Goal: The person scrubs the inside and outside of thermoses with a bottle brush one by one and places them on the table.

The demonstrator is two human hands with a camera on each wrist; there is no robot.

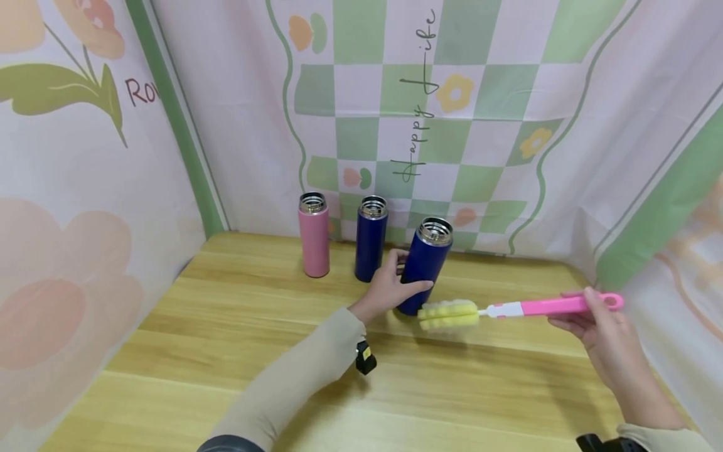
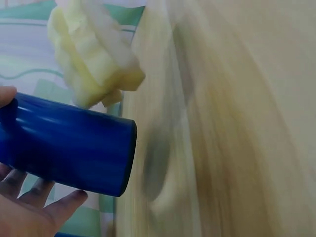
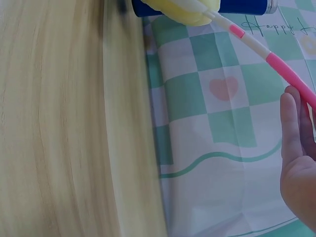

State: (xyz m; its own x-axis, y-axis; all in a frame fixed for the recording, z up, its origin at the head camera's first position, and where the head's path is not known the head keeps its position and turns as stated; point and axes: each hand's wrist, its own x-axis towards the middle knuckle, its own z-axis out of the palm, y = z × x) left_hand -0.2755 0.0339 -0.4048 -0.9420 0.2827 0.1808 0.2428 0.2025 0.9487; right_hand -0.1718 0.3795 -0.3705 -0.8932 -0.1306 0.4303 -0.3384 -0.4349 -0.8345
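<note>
My left hand [image 1: 390, 285] grips a dark blue vacuum flask [image 1: 425, 260], lidless and leaning a little to the right, its steel mouth facing up. In the left wrist view the flask's base [image 2: 129, 158] shows just off the wood, with fingers around its upper body. My right hand [image 1: 607, 336] holds a bottle brush by its pink handle [image 1: 556, 306]. The brush's yellow sponge head [image 1: 449, 314] points left, close beside the lower part of the flask. In the right wrist view the sponge [image 3: 185, 11] overlaps the flask.
Left of the held flask stand a second blue flask [image 1: 370, 242] and a pink flask [image 1: 314, 238], both upright and lidless near the back of the wooden table [image 1: 226, 351]. A printed curtain [image 1: 407, 94] hangs right behind them, with more fabric at both sides.
</note>
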